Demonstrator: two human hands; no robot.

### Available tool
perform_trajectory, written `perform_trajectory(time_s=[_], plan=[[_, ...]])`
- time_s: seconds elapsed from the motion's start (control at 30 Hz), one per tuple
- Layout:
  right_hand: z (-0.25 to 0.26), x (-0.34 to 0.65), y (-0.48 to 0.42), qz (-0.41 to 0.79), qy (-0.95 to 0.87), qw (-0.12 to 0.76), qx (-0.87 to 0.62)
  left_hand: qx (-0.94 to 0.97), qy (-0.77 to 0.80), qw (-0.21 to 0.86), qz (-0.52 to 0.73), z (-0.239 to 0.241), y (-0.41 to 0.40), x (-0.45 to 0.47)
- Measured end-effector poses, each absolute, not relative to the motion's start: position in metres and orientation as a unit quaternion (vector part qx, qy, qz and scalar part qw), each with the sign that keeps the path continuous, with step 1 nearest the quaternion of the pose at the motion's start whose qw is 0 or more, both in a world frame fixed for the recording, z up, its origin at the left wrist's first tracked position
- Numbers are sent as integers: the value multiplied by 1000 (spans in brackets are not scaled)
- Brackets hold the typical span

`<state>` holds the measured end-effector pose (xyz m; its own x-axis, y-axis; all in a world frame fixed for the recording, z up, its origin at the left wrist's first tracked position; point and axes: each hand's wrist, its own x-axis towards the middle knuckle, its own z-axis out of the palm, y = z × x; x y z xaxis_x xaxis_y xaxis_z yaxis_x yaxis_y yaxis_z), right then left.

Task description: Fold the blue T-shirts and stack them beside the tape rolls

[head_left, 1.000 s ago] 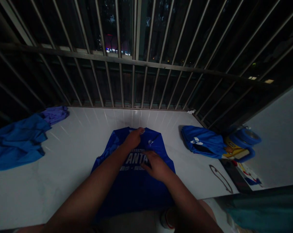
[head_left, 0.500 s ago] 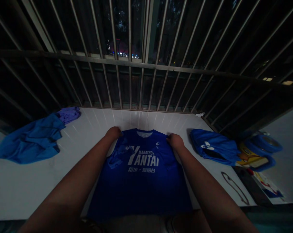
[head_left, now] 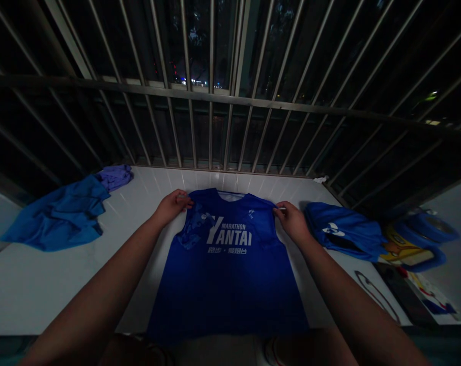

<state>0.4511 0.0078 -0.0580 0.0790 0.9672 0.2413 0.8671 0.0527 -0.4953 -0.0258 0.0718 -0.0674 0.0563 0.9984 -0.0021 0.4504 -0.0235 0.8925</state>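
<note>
Blue sleeveless Yantai Marathon jersey (head_left: 229, 277), face up on the white windowsill (head_left: 58, 292), pinched at both shoulders.
Reading the jersey as a clock face, neckline at 12 and hem at 6 by the sill's near edge, we see the left hand (head_left: 174, 207) with its grip closed on the shoulder corner at 10 o'clock and the right hand (head_left: 292, 220) likewise at 2. We expect thin sports fabric: light, limp, a little slippery, hard to break yet quick to wrinkle. We judge the shoulder corners the best hold for keeping the top square; for the lower part, we would take the hem corners at 5 and 7. Another blue garment (head_left: 347, 231) sits at 3 o'clock, well apart.
</note>
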Motion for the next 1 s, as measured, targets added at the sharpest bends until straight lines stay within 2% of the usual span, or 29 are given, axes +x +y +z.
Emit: perform_trajectory(time_s=[0.07,0.13,0.27,0.4,0.63,0.83,1.0], plan=[[-65,462,-28,81,-709,303,-631,645,529,379,401,-78,36,-45],[-82,475,-65,73,-753,307,-577,691,517,338,376,-93,-2,-60],[-124,494,-115,66,-809,243,-531,792,485,256,269,-116,-59,-68],[-138,497,-124,44,-815,210,-538,816,490,188,243,-115,-75,-53],[-104,468,-78,55,-735,147,-660,748,622,143,182,-98,-28,-25],[-100,457,-29,103,-765,97,-629,808,555,181,77,-94,33,-17],[-95,458,-2,122,-763,73,-631,811,539,224,45,-82,66,-23]])
